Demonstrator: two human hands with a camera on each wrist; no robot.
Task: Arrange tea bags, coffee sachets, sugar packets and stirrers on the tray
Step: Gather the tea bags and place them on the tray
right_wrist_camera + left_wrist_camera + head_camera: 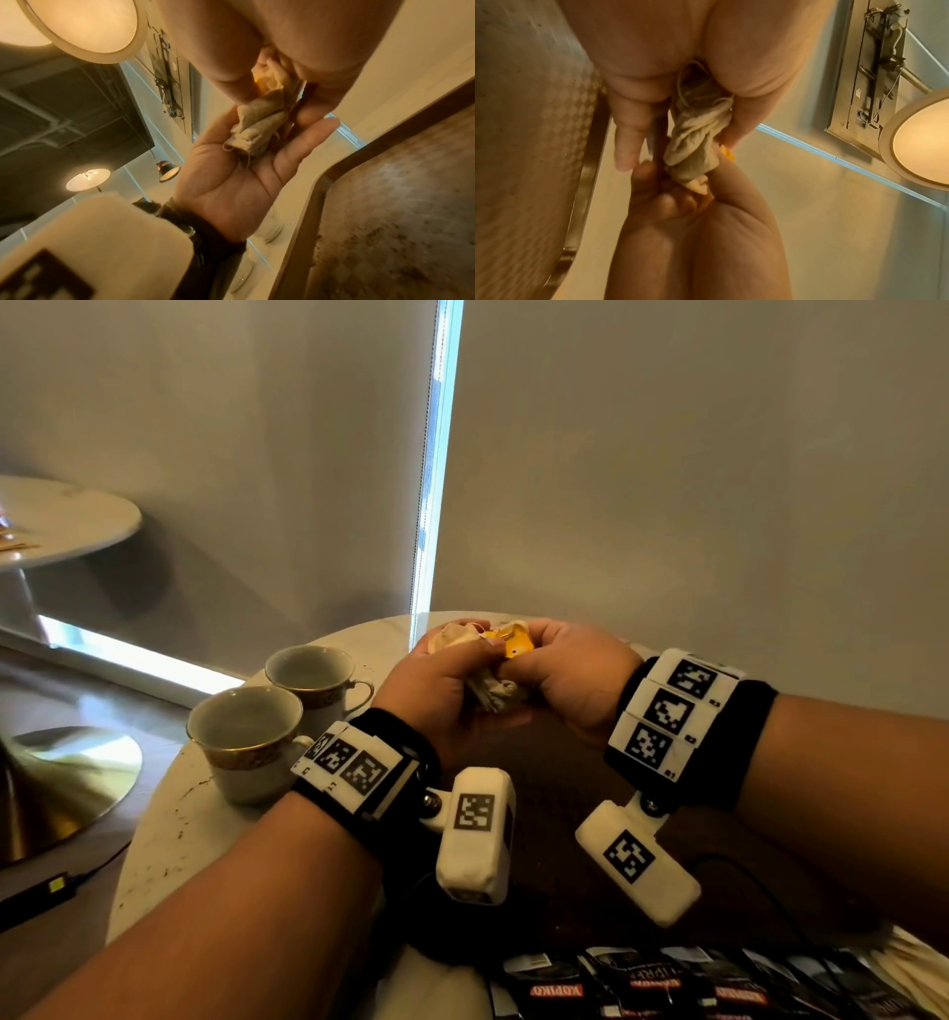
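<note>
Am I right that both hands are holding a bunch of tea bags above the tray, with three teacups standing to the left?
Not quite: the head view shows two teacups, not three, standing left of the tray. The rest holds: the left hand and the right hand both grip the bunch of tea bags above it.

Pale roller blinds cover the window, with a bright strip of daylight between two panels and another along the bottom at left. A second round pale table stands to the left on a pedestal. The floor is glossy. Overhead, round ceiling lamps glow warm beside an open ceiling hatch with wiring.
</note>
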